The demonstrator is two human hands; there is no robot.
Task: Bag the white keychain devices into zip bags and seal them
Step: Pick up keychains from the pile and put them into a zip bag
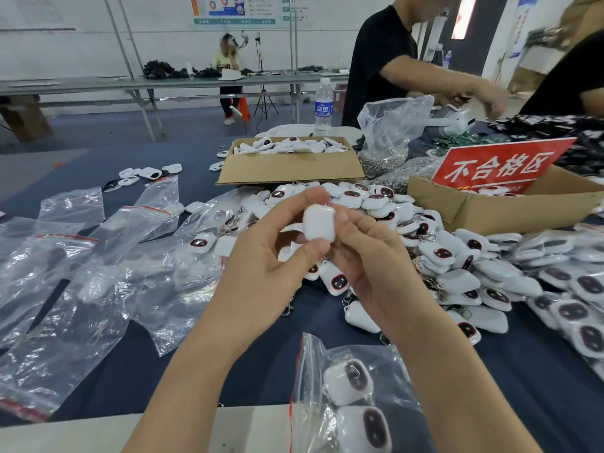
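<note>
Dark table point(261, 364): keychain devices point(457, 279), zip bags point(81, 289), boxes point(287, 170).

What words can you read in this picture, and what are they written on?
"不合格区": white characters on the red sign standing in the cardboard box on the right.
Smaller line beneath it: cut off by the box edge, unreadable.
Water bottle, blue label: too blurred to read.
Wall poster at the back: too small to read.

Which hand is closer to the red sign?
Right. The right hand sits below and to the left of the red sign. The left hand is farther left, on the other side of the white device that both hands hold.
</note>
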